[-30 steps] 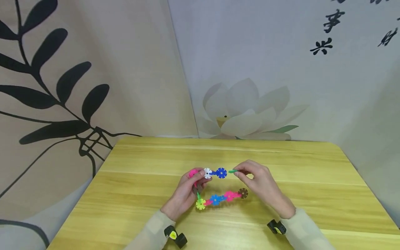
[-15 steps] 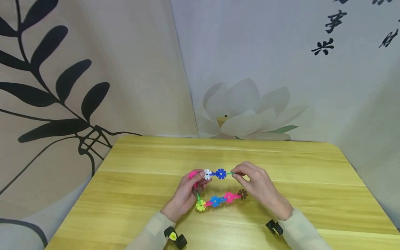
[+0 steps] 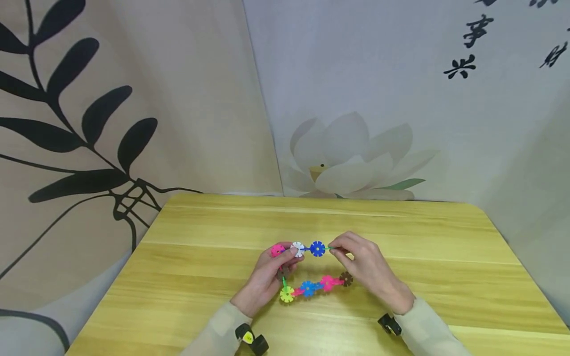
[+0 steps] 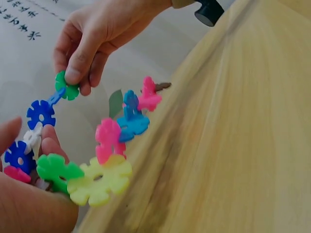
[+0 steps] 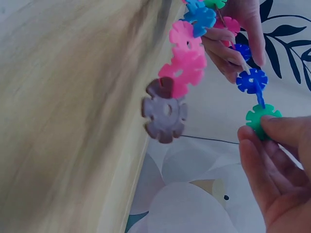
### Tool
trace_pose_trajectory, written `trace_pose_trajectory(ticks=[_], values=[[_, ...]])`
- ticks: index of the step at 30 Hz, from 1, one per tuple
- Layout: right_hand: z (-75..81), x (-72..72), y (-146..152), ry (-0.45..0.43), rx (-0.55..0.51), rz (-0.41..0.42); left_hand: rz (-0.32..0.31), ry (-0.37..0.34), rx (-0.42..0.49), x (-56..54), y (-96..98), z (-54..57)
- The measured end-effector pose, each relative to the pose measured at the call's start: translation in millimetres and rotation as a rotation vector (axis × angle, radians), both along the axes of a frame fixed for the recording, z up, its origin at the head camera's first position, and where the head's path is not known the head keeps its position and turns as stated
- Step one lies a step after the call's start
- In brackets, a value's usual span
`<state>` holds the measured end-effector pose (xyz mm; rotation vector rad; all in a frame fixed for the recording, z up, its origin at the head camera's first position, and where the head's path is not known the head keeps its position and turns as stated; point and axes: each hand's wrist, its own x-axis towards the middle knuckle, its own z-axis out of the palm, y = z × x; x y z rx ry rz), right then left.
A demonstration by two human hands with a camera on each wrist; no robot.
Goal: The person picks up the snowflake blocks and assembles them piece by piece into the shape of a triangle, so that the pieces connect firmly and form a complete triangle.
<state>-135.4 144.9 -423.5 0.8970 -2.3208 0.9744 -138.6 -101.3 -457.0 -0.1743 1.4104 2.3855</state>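
Note:
A curved chain of notched plastic snowflake discs hangs from my left hand [image 3: 262, 284], whose thumb lies over the white disc [image 3: 297, 249]. Beyond the white one is a dark blue disc [image 3: 317, 248]. My right hand [image 3: 371, 267] pinches a green disc [image 5: 262, 118] between thumb and fingers, its edge meeting the blue piece at the chain's upper end. The lower branch runs from a yellow disc [image 4: 99, 179] through pink and light blue discs [image 3: 307, 288] to a brown disc [image 5: 164, 114] at its free end. My left palm and fingers partly hide the chain's bend.
Both hands are above a wood-grain table [image 3: 200, 222]. Behind it hangs a pale cloth backdrop [image 3: 200, 99] printed with dark leaves, a lotus and writing. Each wrist wears a small black camera, as with the left one [image 3: 251, 338].
My right hand has shifted slightly left, bringing the green disc up to the blue piece where a gap showed before. The left hand keeps its hold on the chain, almost still.

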Motion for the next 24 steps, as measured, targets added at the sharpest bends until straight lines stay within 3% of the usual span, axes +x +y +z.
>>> trace_pose_trajectory(ticks=[8, 15, 24], values=[[-5.3, 1.7, -0.7, 0.045, -0.005, 0.0, 0.044, -0.004, -0.063, 1.0, 5.0, 3.2], [-5.3, 3.5, 1.9, 0.047, -0.036, 0.007, 0.025, 0.006, -0.09, 0.2, 6.9, 6.3], [-2.2, 2.1, 0.0, 0.059, -0.042, 0.002, 0.061, 0.004, -0.057, 0.6, 10.2, 11.4]])
